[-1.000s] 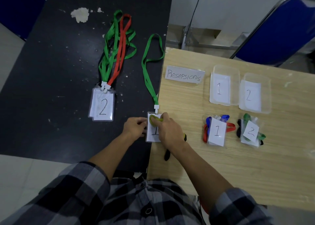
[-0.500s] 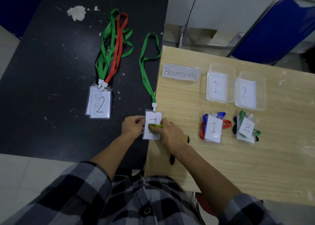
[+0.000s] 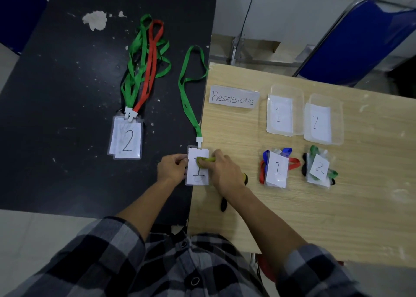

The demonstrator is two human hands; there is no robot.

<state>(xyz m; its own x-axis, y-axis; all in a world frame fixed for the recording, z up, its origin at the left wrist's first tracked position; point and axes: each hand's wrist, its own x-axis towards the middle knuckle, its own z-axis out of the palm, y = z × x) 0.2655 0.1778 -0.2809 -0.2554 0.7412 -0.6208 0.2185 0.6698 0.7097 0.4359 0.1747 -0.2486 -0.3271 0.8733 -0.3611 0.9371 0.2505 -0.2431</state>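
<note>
A clear badge holder with a card marked "1" [image 3: 198,175] lies across the seam between the black table [image 3: 67,76] and the wooden table [image 3: 315,206]. A green lanyard [image 3: 188,94] runs from its clip up over the black table. My left hand [image 3: 172,169] pinches the badge's left edge. My right hand [image 3: 225,172] grips a yellow-green cloth [image 3: 206,160] and presses it on the card's face. Dark ends of the cloth stick out behind my right wrist.
A stack of badges marked "2" [image 3: 127,140] with green and red lanyards [image 3: 146,64] lies on the black table. On the wooden table are a "Resepsionis" label [image 3: 234,99], two clear tubs marked "1" [image 3: 282,114] and "2" [image 3: 322,123], and two lanyard bundles tagged "1" [image 3: 276,168] and "2" [image 3: 318,169].
My right hand has slid the cloth down the card from its top towards the middle, then slightly back up. My left hand keeps its hold on the badge's left edge.
</note>
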